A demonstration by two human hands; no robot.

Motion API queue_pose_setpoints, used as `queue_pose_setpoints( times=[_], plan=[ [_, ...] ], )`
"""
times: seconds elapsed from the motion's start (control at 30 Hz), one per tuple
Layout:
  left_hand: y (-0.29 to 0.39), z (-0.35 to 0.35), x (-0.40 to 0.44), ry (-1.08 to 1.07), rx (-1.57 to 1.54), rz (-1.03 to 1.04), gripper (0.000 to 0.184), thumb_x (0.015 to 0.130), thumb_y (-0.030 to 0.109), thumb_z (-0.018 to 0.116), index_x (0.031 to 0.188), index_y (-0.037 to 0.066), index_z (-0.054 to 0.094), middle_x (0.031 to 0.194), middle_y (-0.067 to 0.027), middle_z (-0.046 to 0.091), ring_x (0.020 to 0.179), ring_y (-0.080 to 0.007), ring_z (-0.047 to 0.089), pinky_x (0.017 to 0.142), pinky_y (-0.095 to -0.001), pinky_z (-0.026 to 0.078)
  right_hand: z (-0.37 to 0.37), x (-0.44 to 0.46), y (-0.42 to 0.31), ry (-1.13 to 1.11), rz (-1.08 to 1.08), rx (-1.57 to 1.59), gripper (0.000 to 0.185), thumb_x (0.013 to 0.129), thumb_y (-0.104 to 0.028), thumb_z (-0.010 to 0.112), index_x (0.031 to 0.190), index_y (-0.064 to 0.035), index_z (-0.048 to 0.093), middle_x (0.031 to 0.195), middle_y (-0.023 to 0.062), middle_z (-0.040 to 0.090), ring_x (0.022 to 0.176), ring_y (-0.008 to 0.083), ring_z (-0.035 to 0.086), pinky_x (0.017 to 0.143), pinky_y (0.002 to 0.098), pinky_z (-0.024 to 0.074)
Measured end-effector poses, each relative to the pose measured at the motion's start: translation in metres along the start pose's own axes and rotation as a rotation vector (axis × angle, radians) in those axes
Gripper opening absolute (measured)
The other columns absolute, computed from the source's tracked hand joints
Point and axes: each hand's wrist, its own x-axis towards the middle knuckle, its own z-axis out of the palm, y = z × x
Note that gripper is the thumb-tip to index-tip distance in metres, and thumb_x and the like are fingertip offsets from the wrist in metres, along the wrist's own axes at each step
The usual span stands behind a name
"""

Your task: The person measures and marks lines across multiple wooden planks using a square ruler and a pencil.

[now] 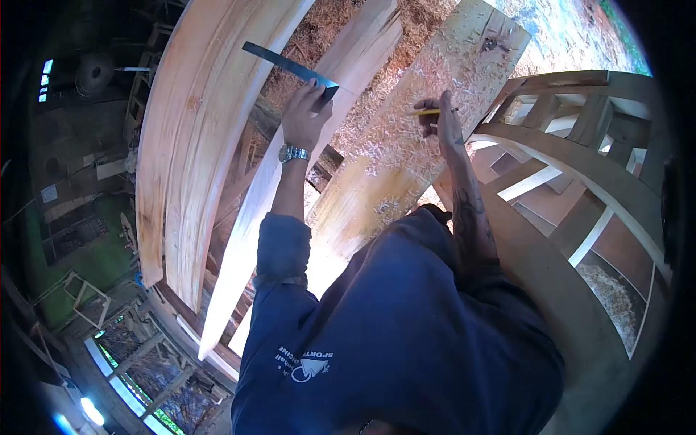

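My left hand (306, 119), with a metal watch on the wrist, is closed on a try square (284, 62) at the edge of a long narrow board (362, 54). The square's dark blade reaches left past the board, and its stock lies by my fingers. A thin line crosses the board just right of the square. My right hand (448, 130) holds a yellow pencil (425, 112) between its fingers, its tip pointing left. This hand is above a wide plank (362, 199) strewn with wood shavings, apart from the narrow board.
Long wide planks (199, 130) lie on the left. To the right stands a curved wooden frame (565, 148) with crosspieces. Shavings (420, 25) are heaped beyond the boards. A window-like frame (138, 373) is at the lower left.
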Motion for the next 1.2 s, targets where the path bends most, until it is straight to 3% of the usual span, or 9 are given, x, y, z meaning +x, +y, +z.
queue_pose_setpoints(
  times=[0.07,0.1,0.2,0.47,0.57,0.8,1.2],
  plan=[
    [-0.005,0.004,-0.003,0.009,0.040,0.028,0.043,0.083,0.025,0.084,0.121,0.010,0.076,0.135,-0.0104,0.071,0.119,-0.0292,0.069,0.105,-0.0435,0.052,0.008,0.001,-0.009,-0.053,-0.076,-0.005,0.082,0.107,-0.071,0.030,0.106,-0.0029,0.074,0.080,0.0064,0.068,0.063,0.0110,0.057,0.053,0.0272,0.0508],
    [-0.002,0.003,-0.004,0.017,0.024,-0.011,0.043,0.083,0.027,0.084,0.122,0.011,0.077,0.136,-0.0091,0.070,0.119,-0.0288,0.069,0.105,-0.0436,0.052,0.012,0.002,-0.012,-0.099,-0.120,0.004,0.071,0.110,-0.063,0.036,0.114,-0.0026,0.073,0.091,0.0082,0.074,0.067,0.0103,0.058,0.056,0.0263,0.0527],
    [0.009,0.003,-0.001,0.024,0.005,-0.098,0.043,0.084,0.031,0.084,0.123,0.014,0.078,0.139,-0.0057,0.069,0.118,-0.0281,0.069,0.105,-0.0440,0.051,0.033,0.003,-0.021,-0.075,-0.213,0.014,0.067,0.111,-0.059,0.039,0.118,-0.0022,0.073,0.096,0.0086,0.075,0.071,0.0099,0.060,0.057,0.0264,0.0536],
    [0.010,0.006,0.005,0.003,0.035,-0.125,0.043,0.085,0.038,0.082,0.122,0.017,0.079,0.140,-0.0045,0.069,0.115,-0.0287,0.070,0.105,-0.0427,0.051,0.056,0.011,-0.036,-0.168,-0.237,0.066,0.065,0.111,-0.058,0.040,0.118,-0.0027,0.073,0.097,0.0072,0.076,0.074,0.0093,0.062,0.060,0.0255,0.0535],
    [0.003,0.010,0.002,-0.059,0.010,-0.193,0.046,0.087,0.046,0.077,0.128,0.026,0.077,0.145,0.0058,0.066,0.122,-0.0318,0.062,0.112,-0.0442,0.046,0.060,0.013,-0.039,-0.179,-0.245,0.068,0.065,0.110,-0.059,0.040,0.118,-0.0040,0.074,0.097,0.0063,0.076,0.075,0.0089,0.062,0.060,0.0254,0.0531],
    [0.004,0.010,-0.001,-0.033,0.007,-0.166,0.045,0.087,0.045,0.077,0.128,0.026,0.077,0.145,0.0069,0.066,0.120,-0.0314,0.061,0.111,-0.0441,0.045,0.080,0.021,-0.051,-0.226,-0.394,-0.079,0.066,0.109,-0.061,0.040,0.119,-0.0055,0.074,0.100,0.0054,0.076,0.077,0.0078,0.061,0.063,0.0248,0.0519],
    [0.012,0.007,0.003,0.018,-0.037,-0.171,0.043,0.083,0.035,0.084,0.123,0.023,0.079,0.140,0.0038,0.069,0.116,-0.0291,0.063,0.104,-0.0417,0.049,0.111,0.038,-0.065,-0.243,-0.447,-0.246,0.070,0.107,-0.066,0.040,0.120,-0.0077,0.076,0.103,0.0083,0.079,0.078,0.0139,0.064,0.070,0.0308,0.0556]
  ],
)
